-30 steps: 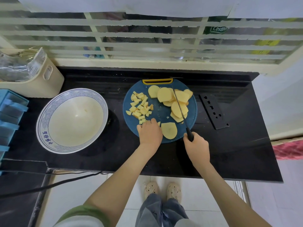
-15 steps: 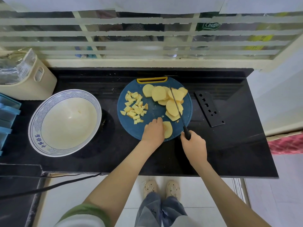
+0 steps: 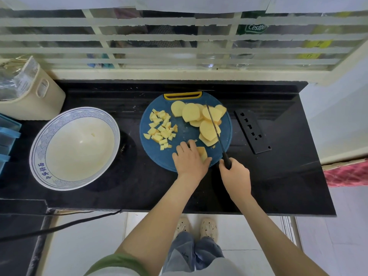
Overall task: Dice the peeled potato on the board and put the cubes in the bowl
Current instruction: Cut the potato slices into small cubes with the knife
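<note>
Left hand (image 3: pixel 190 159): lies at the board's lower edge, fingers bent over a potato slice (image 3: pixel 202 152) and holding it down, thumb against the slice's lower right side.
Right hand (image 3: pixel 236 175): closed round the black handle of a knife (image 3: pixel 216 132), just lower right of the board.
Knife: blade runs from the handle towards the top of the frame, across the stacked slices (image 3: pixel 191 113); I cannot tell whether it touches them.
Cutting board (image 3: pixel 185 132): round and blue with a yellow handle slot at its top edge, at the centre of the frame on the black counter (image 3: pixel 278 186).
Stacked slices: overlapping on the board's upper and right part.
Potato cubes (image 3: pixel 161 128): a loose pile on the board's left part, apart from the slices.
Bowl (image 3: pixel 79 113): white with a blue patterned rim, on the counter left of the board, near but not touching.
Black perforated plate (image 3: pixel 253 131): flat on the counter right of the board.
Beige container (image 3: pixel 39 100): upper left of the frame, above the bowl.
</note>
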